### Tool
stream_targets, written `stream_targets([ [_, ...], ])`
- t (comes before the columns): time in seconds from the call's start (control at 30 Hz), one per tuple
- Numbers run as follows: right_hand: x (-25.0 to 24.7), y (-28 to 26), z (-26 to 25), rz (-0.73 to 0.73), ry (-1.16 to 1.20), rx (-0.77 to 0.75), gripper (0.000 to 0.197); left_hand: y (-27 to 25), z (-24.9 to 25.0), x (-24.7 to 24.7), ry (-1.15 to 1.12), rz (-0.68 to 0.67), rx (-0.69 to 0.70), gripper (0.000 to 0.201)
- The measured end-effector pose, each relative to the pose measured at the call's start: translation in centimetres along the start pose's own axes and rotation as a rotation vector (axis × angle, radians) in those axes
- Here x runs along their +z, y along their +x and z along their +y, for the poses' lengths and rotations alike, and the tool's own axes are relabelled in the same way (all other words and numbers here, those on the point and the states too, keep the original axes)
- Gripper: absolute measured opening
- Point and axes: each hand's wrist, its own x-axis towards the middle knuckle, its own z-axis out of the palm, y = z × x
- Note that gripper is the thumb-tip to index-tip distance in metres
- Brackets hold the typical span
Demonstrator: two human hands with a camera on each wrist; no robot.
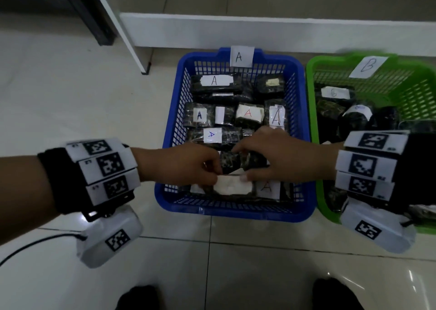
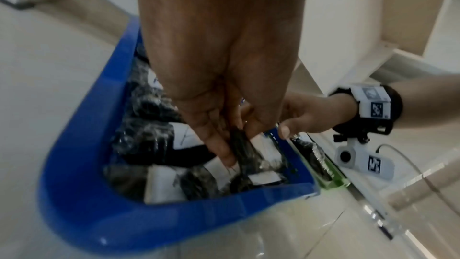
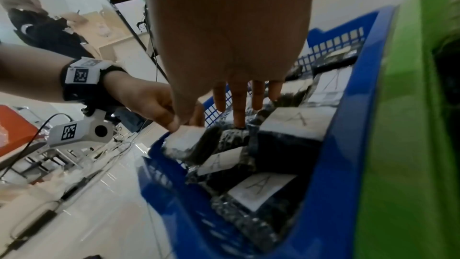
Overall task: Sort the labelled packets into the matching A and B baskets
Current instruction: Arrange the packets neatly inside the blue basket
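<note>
The blue basket [image 1: 236, 212] carries an A sign [image 1: 241, 56] and holds several dark wrapped packets with white A labels. To its right, the green basket [image 1: 322, 191] with a B sign [image 1: 368, 66] holds several dark packets. Over the front of the blue basket both hands hold one dark packet [image 1: 253, 161], tilted on edge. My left hand [image 1: 213, 170] pinches its left end [image 2: 246, 153]. My right hand [image 1: 239, 164] grips the right end, fingers [image 3: 239, 109] on top and thumb at its white label [image 3: 186, 141]. The letter on that label is not readable.
A white plinth [image 1: 259, 31] runs behind the baskets and a dark table leg [image 1: 94, 15] stands at the back left. A black cable [image 1: 35, 246] lies on the tiled floor at the left. My feet [image 1: 139, 298] are near the bottom edge. Another person [image 3: 37, 27] is far off.
</note>
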Motion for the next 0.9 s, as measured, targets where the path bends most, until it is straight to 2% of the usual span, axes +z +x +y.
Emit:
stream_targets([
  [0.1,1.1,0.5,-1.0,-0.088,-0.006,-0.006,0.056,0.0,0.5,0.9,-0.323,0.096,-0.011,0.006],
  [0.17,1.4,0.9,-0.8,-0.033,-0.043,0.0,0.048,0.1,0.6,1.4,-0.343,0.119,-0.018,0.005],
  [0.27,0.3,1.0,0.3,0.13,0.038,0.056,0.034,0.3,0.3,2.2,0.071,0.139,0.054,0.021],
  [0.37,-1.2,1.3,1.9,0.321,0.176,0.189,0.04,0.9,-0.3,3.3,0.529,0.083,0.121,0.048],
  [0.4,-1.6,1.5,2.4,0.37,0.216,0.226,0.043,1.3,-0.4,3.7,0.605,0.076,0.128,0.053],
  [0.5,-2.2,2.2,3.6,0.436,0.259,0.282,0.04,1.8,-0.5,3.9,0.56,0.075,0.147,0.054],
  [0.57,-2.4,2.6,4.0,0.453,0.265,0.303,0.037,1.6,-0.5,3.4,0.576,0.026,0.16,0.049],
  [0.7,-3.5,4.3,3.6,0.441,0.301,0.267,0.036,0.7,-1.3,2.0,0.848,-0.096,0.147,0.034],
  [0.8,-5.0,6.6,2.9,0.418,0.306,0.223,0.034,0.4,-1.7,1.2,0.916,-0.148,0.11,0.033],
  [0.87,-5.8,8.1,2.7,0.42,0.32,0.244,0.035,0.7,-1.6,0.1,0.888,-0.126,0.076,0.034],
  [0.9,-6.1,8.6,2.6,0.436,0.327,0.26,0.035,1.0,-1.5,-0.7,0.842,-0.058,0.077,0.034],
])
